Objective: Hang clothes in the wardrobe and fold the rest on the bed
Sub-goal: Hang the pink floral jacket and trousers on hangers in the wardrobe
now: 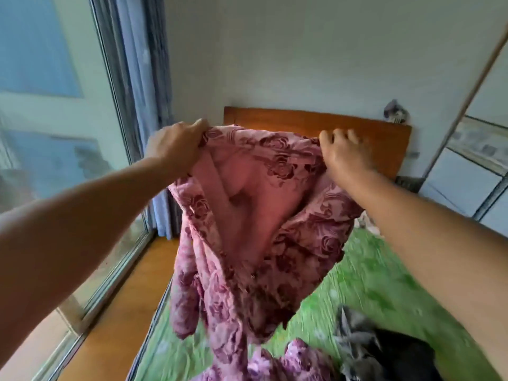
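A person is holding up a pink garment (261, 215) patterned with dark red roses, both bare arms reaching forward over a bed (371, 284).

The left hand (176, 144) is gripping the garment's top edge at one corner, its fingers curling round a bunch of the cloth. The right hand (343, 152) is gripping the opposite top corner, its fingers bending down over the edge. The cloth is stretching between the two hands and sagging in the middle, showing a plain pink lining. Below the hands the rest of the garment is hanging in loose folds, its lower end blurring into more pink floral cloth (275, 364) lying on the bed, so where one piece ends is unclear.

The bed's green cover is spreading out beneath and to the right of the right arm. Under the right forearm, a heap of grey and black clothes (384, 353) is lying on the cover. Beyond both hands, a wooden headboard (275, 122) is standing against a pale wall. Left of the left hand, a blue curtain (148, 64) is hanging beside a large window (55, 105), with wooden floor (123, 312) below the left arm. Right of the right hand, pale wardrobe panels (481, 160) are showing.
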`<state>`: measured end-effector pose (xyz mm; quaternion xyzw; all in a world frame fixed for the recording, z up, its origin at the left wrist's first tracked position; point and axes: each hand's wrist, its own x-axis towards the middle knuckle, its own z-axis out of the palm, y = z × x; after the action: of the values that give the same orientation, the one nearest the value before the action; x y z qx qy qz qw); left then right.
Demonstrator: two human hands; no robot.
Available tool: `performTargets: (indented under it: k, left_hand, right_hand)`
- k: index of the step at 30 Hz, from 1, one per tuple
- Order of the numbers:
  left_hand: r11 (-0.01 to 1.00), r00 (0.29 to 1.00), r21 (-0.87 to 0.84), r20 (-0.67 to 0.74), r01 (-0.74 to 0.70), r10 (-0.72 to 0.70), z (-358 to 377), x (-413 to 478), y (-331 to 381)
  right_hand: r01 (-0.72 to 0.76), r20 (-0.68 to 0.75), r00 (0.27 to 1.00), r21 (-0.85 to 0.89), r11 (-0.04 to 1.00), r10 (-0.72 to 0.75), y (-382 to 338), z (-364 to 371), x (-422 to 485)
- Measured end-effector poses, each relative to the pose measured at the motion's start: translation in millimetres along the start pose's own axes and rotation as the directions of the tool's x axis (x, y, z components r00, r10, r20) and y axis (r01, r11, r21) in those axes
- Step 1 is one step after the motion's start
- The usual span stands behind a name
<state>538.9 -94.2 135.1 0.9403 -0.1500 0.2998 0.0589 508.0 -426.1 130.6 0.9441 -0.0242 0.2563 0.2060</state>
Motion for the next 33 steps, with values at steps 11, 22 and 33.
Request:
performTargets:
  k: [11,22,33]
  left_hand:
    - [0.973,0.981,0.135,-0.042,-0.185,0.192,-65.9,68.4,68.2]
    - [0.933,0.93,-0.066,0.083,-0.353,0.358,-44.5,50.3,222.0]
    - [0.737,0.738,-0.076,0.017,-0.671,0.674,-67.4,-1.3,481.4]
  right_hand:
    - [-0.39,-0.021,0.917,0.166,0.906,0.399,101.9,-75.0,-35.0]
    - [-0.702,0.059,0.681,0.335,0.628,0.73,223.0,-70.2,-155.5]
    - [-0.461,0.013,0.87,-0.33,0.824,0.492,420.9,-136.2,-393.8]
